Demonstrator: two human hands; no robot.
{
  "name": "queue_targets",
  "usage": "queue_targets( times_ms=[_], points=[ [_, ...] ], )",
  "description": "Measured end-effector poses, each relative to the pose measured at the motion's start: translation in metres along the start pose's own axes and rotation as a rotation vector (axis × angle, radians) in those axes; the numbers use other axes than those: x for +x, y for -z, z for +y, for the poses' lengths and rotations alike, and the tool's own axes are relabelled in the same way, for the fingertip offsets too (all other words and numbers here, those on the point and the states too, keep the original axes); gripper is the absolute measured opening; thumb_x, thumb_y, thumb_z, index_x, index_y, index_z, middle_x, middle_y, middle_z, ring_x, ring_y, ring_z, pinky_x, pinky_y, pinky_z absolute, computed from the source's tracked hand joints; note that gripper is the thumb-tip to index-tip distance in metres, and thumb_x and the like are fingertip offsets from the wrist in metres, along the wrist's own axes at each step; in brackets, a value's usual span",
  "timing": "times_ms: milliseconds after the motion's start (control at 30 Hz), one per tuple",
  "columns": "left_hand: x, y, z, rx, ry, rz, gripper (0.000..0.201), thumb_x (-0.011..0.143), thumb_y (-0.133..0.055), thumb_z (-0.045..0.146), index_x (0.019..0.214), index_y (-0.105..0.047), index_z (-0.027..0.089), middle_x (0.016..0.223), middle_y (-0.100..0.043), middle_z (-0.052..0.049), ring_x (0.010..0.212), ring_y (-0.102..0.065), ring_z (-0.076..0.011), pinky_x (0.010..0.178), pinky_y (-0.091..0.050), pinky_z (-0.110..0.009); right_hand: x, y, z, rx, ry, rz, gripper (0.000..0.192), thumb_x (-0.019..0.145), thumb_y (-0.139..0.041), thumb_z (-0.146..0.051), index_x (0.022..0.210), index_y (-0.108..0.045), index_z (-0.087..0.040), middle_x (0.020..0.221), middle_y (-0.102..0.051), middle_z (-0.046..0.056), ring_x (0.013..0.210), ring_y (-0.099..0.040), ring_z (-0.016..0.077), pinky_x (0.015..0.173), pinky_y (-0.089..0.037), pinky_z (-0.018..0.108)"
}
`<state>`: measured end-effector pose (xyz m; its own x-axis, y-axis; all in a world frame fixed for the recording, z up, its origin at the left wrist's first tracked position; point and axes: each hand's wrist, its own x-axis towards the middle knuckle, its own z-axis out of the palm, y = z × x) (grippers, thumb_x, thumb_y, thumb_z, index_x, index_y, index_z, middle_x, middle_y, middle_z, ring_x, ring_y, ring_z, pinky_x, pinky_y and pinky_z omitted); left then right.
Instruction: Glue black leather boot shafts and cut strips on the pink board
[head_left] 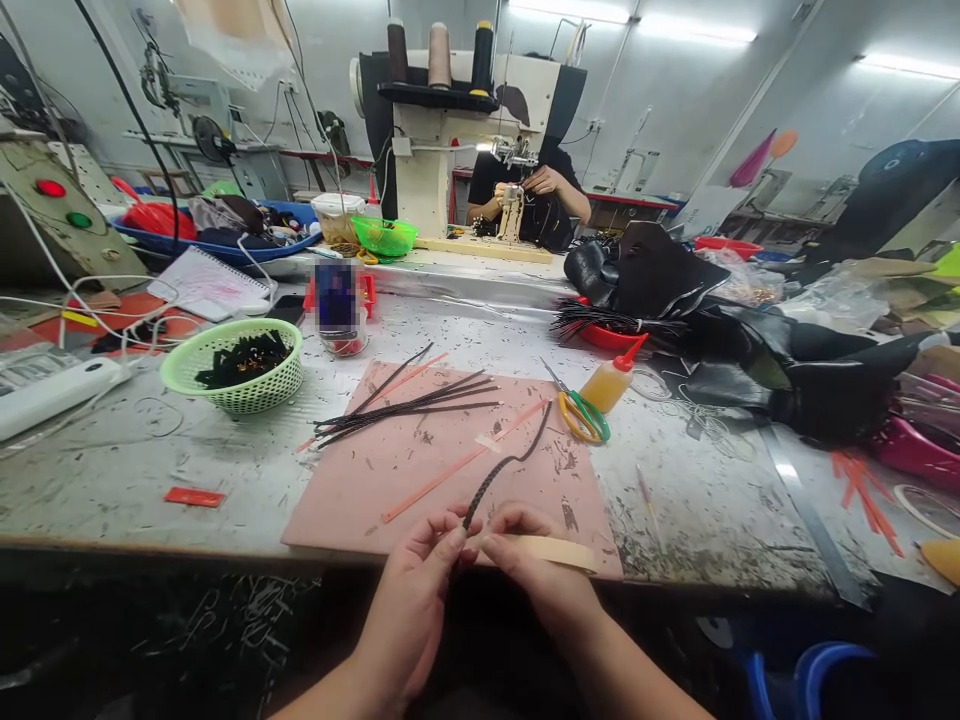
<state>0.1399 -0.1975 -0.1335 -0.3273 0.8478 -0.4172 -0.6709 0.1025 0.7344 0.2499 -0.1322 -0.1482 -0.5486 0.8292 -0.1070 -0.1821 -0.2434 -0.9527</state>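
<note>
At the near edge of a pink mat (pixel 337 505), left hand (pixel 420 575) and right hand (pixel 538 568) meet at a braided black cord (pixel 489 487).
The mat probably serves as a working surface; spare black cords (pixel 405 408) lie across its far left. The left fingers pinch the cord's near end, seemingly to steady it, its length running far and right; the right hand grasps a cream tape roll (pixel 561 553), apparently kept close for that end. Scissors (pixel 585 416) rest far right, likely for easy reach.
</note>
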Motion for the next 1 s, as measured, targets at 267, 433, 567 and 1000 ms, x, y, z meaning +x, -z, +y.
queue_targets(
  times_ms=[267,433,567,1000],
  points=[
    [-0.003,0.002,0.000,0.025,-0.029,-0.042,0.018,0.064,-0.075,0.027,0.063,-0.061,0.016,0.085,-0.057,0.000,0.078,-0.051,-0.0131,0.074,-0.043,-0.022,0.004,-0.009,-0.001,0.112,-0.096,0.015,0.029,0.055,-0.078,-0.035,0.059,-0.056,-0.017,0.059,-0.062,-0.001,0.054,-0.058,0.0112,0.056,-0.048,0.023],
    [-0.003,0.003,-0.001,0.074,-0.051,-0.046,0.017,0.065,-0.074,0.029,0.062,-0.061,0.017,0.089,-0.058,0.000,0.079,-0.051,-0.0135,0.076,-0.043,-0.022,0.003,-0.010,-0.004,0.079,-0.111,0.021,0.029,0.055,-0.077,-0.035,0.059,-0.054,-0.017,0.055,-0.061,-0.001,0.052,-0.057,0.0115,0.055,-0.047,0.023],
    [0.000,0.010,-0.004,0.200,-0.132,-0.060,0.015,0.069,-0.070,0.032,0.066,-0.063,0.019,0.095,-0.058,-0.001,0.090,-0.052,-0.0179,0.080,-0.042,-0.024,0.002,-0.010,-0.006,0.013,-0.103,0.040,0.030,0.055,-0.075,-0.035,0.057,-0.051,-0.018,0.056,-0.058,-0.003,0.053,-0.053,0.0107,0.054,-0.044,0.023],
    [0.002,0.012,0.006,0.283,-0.136,-0.177,0.016,0.071,-0.069,0.034,0.070,-0.063,0.019,0.063,-0.053,0.003,0.064,-0.048,-0.0118,0.067,-0.040,-0.021,0.002,0.000,-0.007,-0.352,0.208,0.028,0.013,0.068,-0.066,-0.029,0.077,-0.064,-0.019,0.072,-0.055,0.001,0.067,-0.053,0.0139,0.063,-0.044,0.026]
  ],
)
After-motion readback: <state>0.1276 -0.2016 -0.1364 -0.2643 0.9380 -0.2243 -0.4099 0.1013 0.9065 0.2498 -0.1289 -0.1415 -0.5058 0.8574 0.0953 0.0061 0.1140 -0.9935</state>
